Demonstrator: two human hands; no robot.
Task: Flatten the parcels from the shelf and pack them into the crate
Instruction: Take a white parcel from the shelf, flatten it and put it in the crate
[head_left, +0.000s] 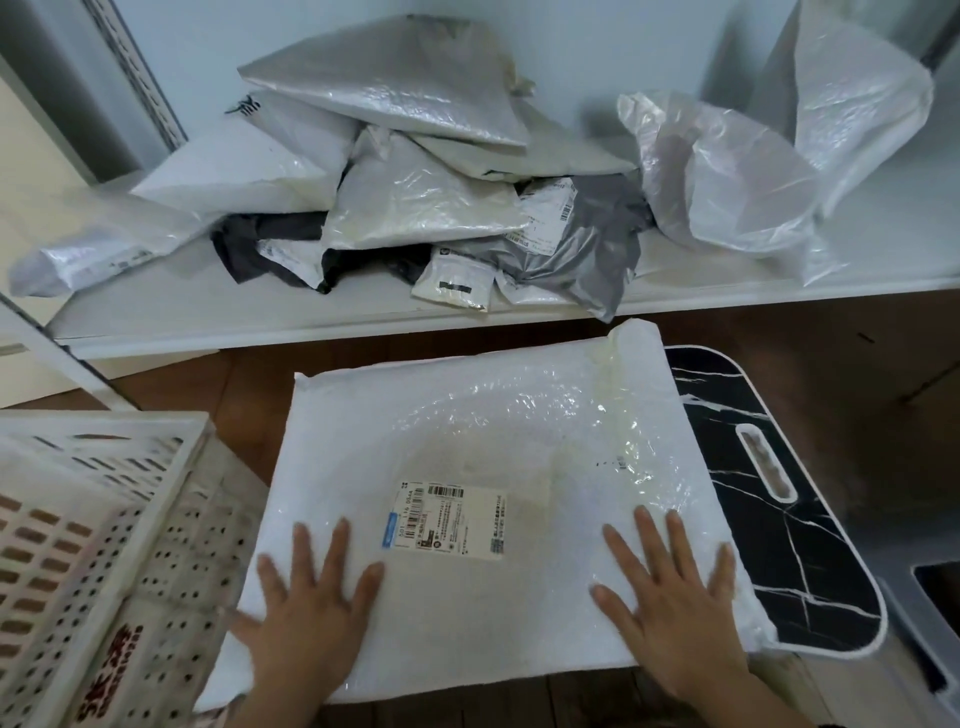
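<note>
A large white bubble-mailer parcel (483, 447) with a shipping label lies flat in front of me, over a black marbled board (769, 519). My left hand (306, 603) presses on its near left part with fingers spread and straight. My right hand (675, 608) presses flat on its near right part in the same way. A white perforated plastic crate (104, 519) stands to the left, beside the parcel. On the white shelf (234, 312) behind lies a pile of several white, silver and grey parcels (415, 171).
Crumpled clear plastic bags (737, 171) sit on the right end of the shelf. Brown wooden floor shows between shelf and parcel. A pale bin edge (930, 623) is at the far right, next to the marbled board.
</note>
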